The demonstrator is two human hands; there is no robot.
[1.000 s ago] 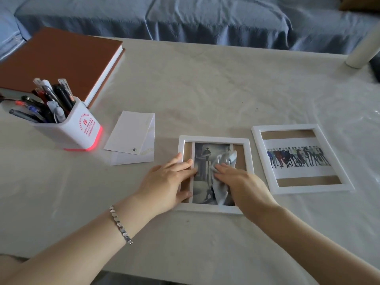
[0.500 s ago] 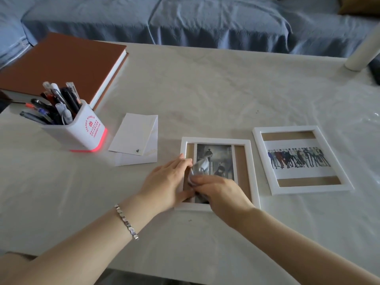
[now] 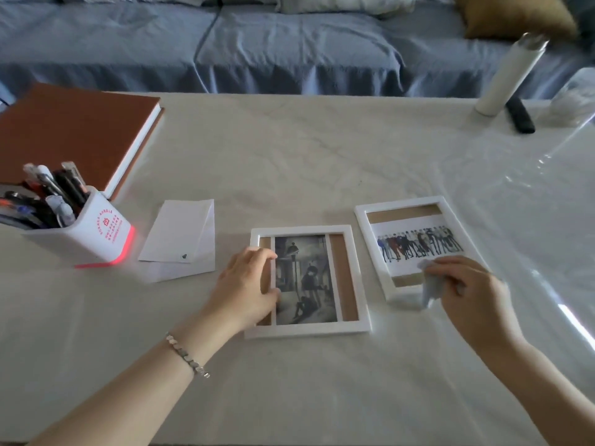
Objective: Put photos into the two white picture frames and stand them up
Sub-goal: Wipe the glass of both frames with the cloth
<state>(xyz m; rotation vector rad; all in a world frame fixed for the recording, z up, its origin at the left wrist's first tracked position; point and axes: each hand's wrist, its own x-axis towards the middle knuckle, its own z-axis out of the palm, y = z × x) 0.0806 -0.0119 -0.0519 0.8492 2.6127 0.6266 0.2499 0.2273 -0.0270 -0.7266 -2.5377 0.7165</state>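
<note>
Two white picture frames lie flat on the table. The left frame (image 3: pixel 349 278) holds a black-and-white photo (image 3: pixel 304 281). My left hand (image 3: pixel 246 289) rests on its left edge, fingers spread over the frame and the photo's border. The right frame (image 3: pixel 365 220) holds a photo of a row of people (image 3: pixel 418 247). My right hand (image 3: pixel 467 289) pinches a small crumpled pale cloth (image 3: pixel 429 286) over the lower right part of that frame.
A white pen holder (image 3: pixel 96 233) full of pens stands at the left, a brown book (image 3: pixel 70 133) behind it. A white envelope (image 3: pixel 180 236) lies left of the frames. At the far right stand a white bottle (image 3: pixel 512 75) and a black remote (image 3: pixel 520 115).
My right hand has carried the cloth from the left frame's photo over to the right frame. My left hand stays on the left frame. The camera has tilted up.
</note>
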